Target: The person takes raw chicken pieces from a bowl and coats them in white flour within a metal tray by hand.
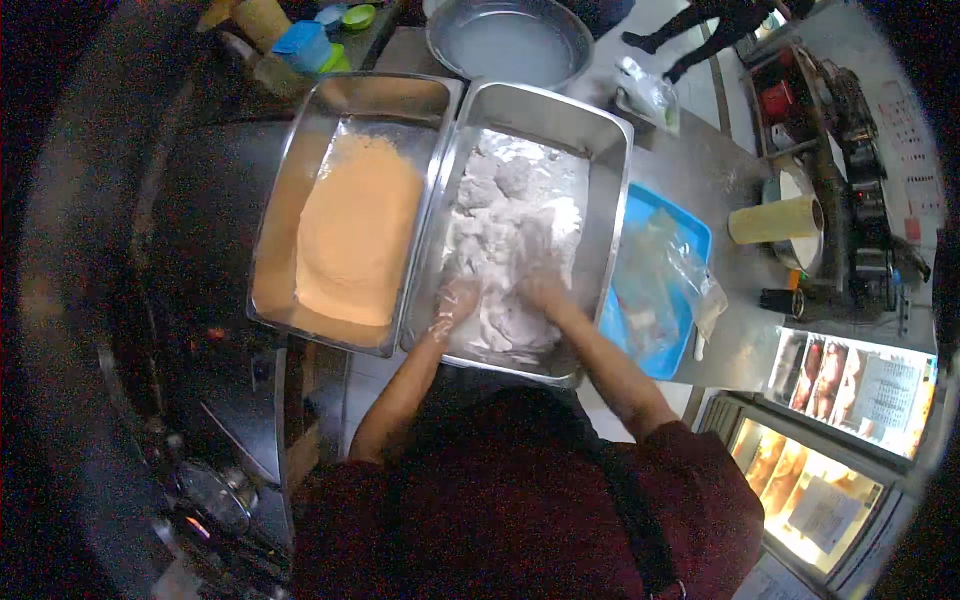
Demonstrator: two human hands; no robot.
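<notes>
Both of my hands are in a deep stainless-steel pan [607, 195] that holds white flour-like powder [495, 232] with lumpy pieces coated in it. My left hand [457, 296], dusted white up to the wrist, touches the powder near the pan's left wall. Farther right, my right hand [541, 281] reaches into the same powder and is smeared by motion blur. The fingers of both hands are blurred or partly covered, so their grip is unclear. Against the left side stands a second steel pan [274, 274] with a smooth bed of orange powder [360, 232].
A large round metal basin [514, 41] with cloudy liquid stands behind the pans. To the right, a blue tray [664, 367] holds clear plastic bags [652, 277]. A yellowish cylindrical container [776, 220] lies farther right. Another person's legs [694, 30] show at the top right.
</notes>
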